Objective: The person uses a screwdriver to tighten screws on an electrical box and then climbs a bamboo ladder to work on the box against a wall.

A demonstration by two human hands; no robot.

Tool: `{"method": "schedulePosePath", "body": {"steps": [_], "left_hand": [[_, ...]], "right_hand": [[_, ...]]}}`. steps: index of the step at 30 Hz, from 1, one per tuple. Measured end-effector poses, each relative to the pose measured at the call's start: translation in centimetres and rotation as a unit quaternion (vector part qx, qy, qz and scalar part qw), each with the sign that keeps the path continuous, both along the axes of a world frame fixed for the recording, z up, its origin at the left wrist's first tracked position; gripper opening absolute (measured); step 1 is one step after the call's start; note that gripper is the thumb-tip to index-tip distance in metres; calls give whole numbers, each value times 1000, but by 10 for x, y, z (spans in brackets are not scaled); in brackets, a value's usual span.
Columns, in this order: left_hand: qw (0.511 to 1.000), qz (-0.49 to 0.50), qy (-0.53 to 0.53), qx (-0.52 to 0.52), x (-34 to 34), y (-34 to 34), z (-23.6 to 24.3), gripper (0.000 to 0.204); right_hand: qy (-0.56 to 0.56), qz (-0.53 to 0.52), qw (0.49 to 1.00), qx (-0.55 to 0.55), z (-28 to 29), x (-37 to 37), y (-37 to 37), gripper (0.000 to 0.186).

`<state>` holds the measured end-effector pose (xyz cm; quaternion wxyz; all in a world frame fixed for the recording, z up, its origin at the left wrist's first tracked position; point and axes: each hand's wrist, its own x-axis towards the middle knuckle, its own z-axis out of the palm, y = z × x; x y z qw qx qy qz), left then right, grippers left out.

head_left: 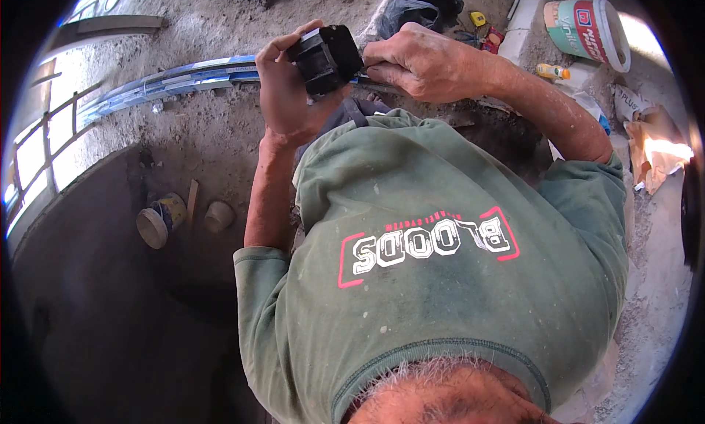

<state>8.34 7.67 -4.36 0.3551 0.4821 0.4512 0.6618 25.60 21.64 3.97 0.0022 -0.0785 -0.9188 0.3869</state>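
My left hand (283,93) holds up a small black box (317,66), with the fingers along its far side and the thumb below. The box looks like plastic, with ridged sides and a flat dark face turned to the right. Close against its right edge is my right hand (429,63), fingers pinched together. Whatever sits between those fingertips is hidden. Both hands are raised in front of my green shirt.
Long blue-and-white strips (183,77) lie across the rough ground at left. A paint bucket (573,29), a yellow bottle (551,71), a yellow tape measure (478,19) and a black plastic bag (418,14) are at right. Below left sit a tub (153,228) and a cup (219,215).
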Motion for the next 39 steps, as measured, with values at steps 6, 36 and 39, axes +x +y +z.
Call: {"method": "schedulePosePath", "body": {"steps": [6, 36, 39], "left_hand": [[999, 0, 40, -15, 0, -2, 2, 87], [971, -6, 84, -222, -13, 10, 8, 78], [969, -2, 144, -200, -14, 7, 6, 82]], "right_hand": [[-33, 13, 999, -5, 2, 1, 2, 16], [1, 24, 995, 94, -23, -11, 18, 27], [-95, -40, 992, -66, -9, -15, 25, 22]]}}
